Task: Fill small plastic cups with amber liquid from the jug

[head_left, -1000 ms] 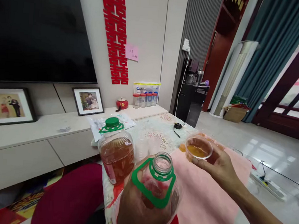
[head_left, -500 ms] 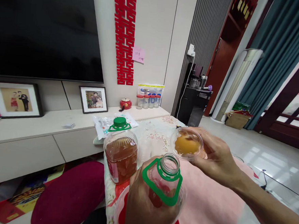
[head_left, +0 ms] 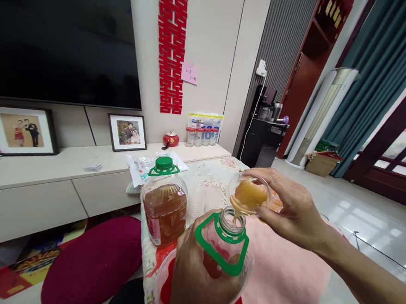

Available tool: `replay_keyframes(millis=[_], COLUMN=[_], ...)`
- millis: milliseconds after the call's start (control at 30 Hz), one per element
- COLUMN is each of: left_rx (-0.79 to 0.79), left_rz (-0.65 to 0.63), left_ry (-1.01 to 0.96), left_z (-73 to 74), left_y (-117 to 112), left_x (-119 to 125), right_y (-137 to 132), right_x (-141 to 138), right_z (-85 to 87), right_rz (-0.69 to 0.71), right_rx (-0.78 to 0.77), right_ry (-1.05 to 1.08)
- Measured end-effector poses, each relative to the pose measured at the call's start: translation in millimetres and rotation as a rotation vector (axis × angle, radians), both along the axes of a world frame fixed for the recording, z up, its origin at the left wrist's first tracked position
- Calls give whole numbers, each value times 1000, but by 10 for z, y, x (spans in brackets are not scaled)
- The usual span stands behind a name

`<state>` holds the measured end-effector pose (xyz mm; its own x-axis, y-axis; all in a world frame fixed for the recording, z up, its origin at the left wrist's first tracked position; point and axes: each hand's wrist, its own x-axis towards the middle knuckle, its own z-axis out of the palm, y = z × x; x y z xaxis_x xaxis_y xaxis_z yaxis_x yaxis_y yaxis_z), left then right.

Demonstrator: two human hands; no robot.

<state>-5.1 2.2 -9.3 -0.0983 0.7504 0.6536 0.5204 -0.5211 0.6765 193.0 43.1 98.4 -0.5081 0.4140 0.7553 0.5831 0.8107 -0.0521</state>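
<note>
My left hand [head_left: 203, 277] is wrapped round a clear plastic bottle [head_left: 233, 219] with a green carrying handle [head_left: 217, 252]; its mouth has no cap on. A clear plastic cup [head_left: 250, 194] is in my right hand [head_left: 289, 206], tilted over the bottle's mouth. Orange-brown liquid runs from the cup's lip in a thin stream into the bottle. Under the bottle is a clear basin [head_left: 161, 279] with red in it. To the left stands a larger bottle [head_left: 166, 209] of amber-brown liquid, shut with a green cap [head_left: 164, 162]. My left palm hides much of the held bottle.
Clear stacked cups [head_left: 196, 202] stand behind the bottles, near a plastic bag [head_left: 139, 168]. A pink cloth [head_left: 285, 264] covers the table's right part. Red-lidded jars [head_left: 199, 138] and framed photos [head_left: 127, 133] line the white cabinet. A maroon cushion [head_left: 94, 265] lies lower left.
My right hand has tipped the cup further toward the bottle's mouth, and liquid now flows from it. The left hand and bottle have hardly moved.
</note>
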Motion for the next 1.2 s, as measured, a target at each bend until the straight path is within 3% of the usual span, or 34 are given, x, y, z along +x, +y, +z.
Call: replay_keyframes(millis=[1200], left_rx=[81], left_rz=[32], left_ry=[45], left_z=[-33], left_y=[37], left_x=[-1], right_y=[9], right_x=[-55], right_z=[148], right_rz=[85], right_rx=[153], right_ry=[-131])
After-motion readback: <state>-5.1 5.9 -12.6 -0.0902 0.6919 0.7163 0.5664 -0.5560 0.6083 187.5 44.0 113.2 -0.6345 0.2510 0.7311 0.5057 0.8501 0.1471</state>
